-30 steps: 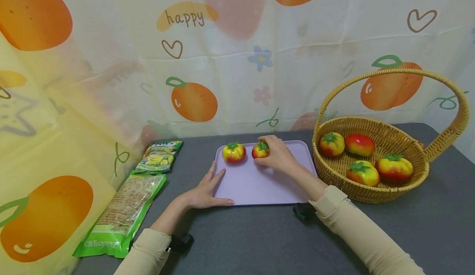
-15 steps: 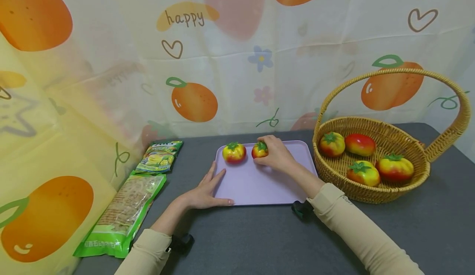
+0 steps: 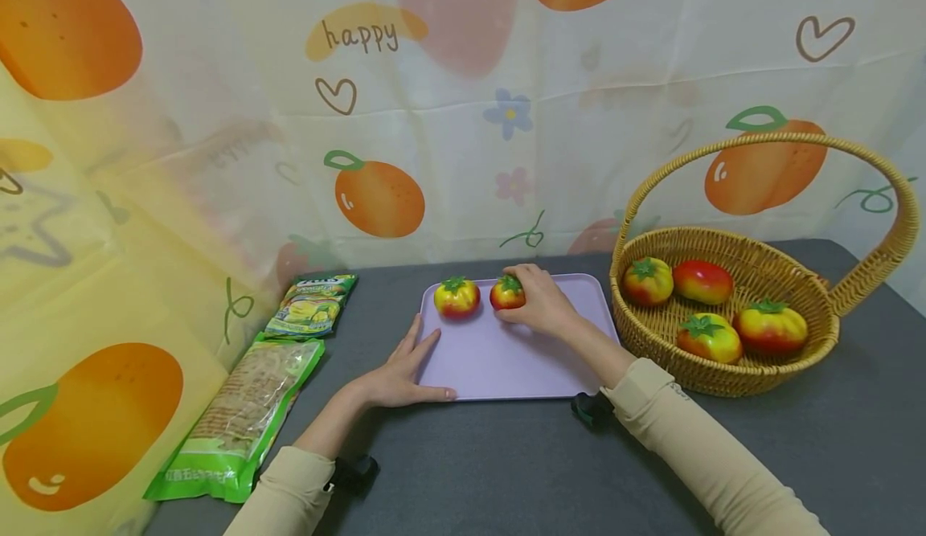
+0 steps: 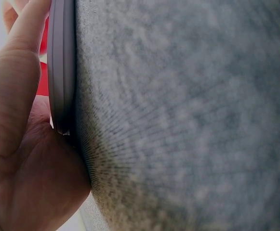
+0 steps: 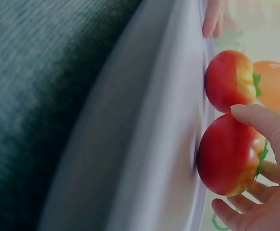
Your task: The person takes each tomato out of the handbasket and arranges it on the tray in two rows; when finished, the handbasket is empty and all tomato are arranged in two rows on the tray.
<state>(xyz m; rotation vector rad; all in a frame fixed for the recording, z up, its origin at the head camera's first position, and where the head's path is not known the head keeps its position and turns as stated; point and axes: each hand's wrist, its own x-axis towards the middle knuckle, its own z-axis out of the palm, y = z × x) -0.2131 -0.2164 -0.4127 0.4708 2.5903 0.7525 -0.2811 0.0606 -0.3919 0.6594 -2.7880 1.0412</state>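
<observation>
On the lilac tray two red-and-yellow tomatoes with green leafy tops sit side by side near the far edge. My right hand holds the right tomato from its right side. In the right wrist view the thumb lies along one side of that tomato and the fingers are bent round the other. The left tomato stands free beside it. My left hand rests at the tray's near left corner, fingers spread and straight. The left wrist view shows it against the tray's edge.
A wicker basket with a tall handle stands right of the tray, with several similar tomatoes inside. To the left lie a green-edged clear food bag and a smaller green packet. A fruit-print cloth hangs behind the grey table.
</observation>
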